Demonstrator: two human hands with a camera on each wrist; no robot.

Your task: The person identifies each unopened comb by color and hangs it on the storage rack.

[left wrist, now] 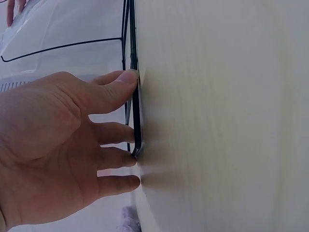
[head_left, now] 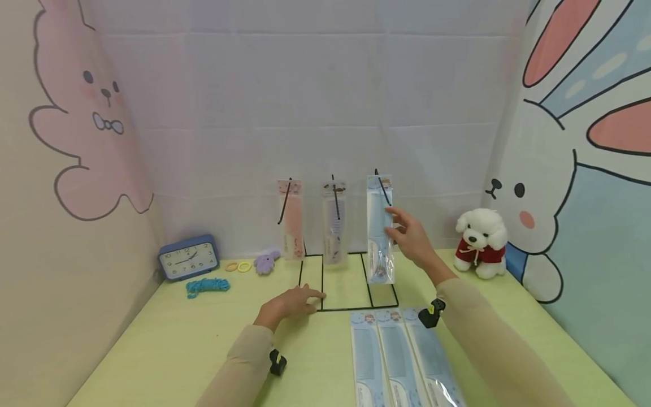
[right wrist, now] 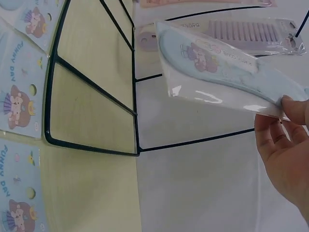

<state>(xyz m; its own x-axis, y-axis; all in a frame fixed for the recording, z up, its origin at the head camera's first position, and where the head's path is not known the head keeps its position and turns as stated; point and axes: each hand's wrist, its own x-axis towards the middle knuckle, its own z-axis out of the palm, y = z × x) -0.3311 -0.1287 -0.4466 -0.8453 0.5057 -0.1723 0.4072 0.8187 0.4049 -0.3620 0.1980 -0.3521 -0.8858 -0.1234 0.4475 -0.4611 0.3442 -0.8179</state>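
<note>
A black wire display rack (head_left: 347, 309) stands on the table with packaged combs hanging from its hooks. My right hand (head_left: 416, 242) pinches the right edge of a blue comb (head_left: 378, 232) in a clear packet, at the rightmost hook. In the right wrist view, thumb and fingers meet on the edge of that packet (right wrist: 212, 67). My left hand (head_left: 289, 303) rests at the rack's base, its extended fingertips touching the front left wire (left wrist: 136, 111) and the tabletop. A pink comb (head_left: 293, 223) and a purple comb (head_left: 334, 226) hang on the other hooks.
Several packaged blue combs (head_left: 367, 350) lie side by side in front of the rack. Along the left are a blue clock (head_left: 188, 258), blue cord (head_left: 207, 286), two rings (head_left: 244, 267) and a purple toy (head_left: 266, 263). A white plush dog (head_left: 480, 243) sits at right.
</note>
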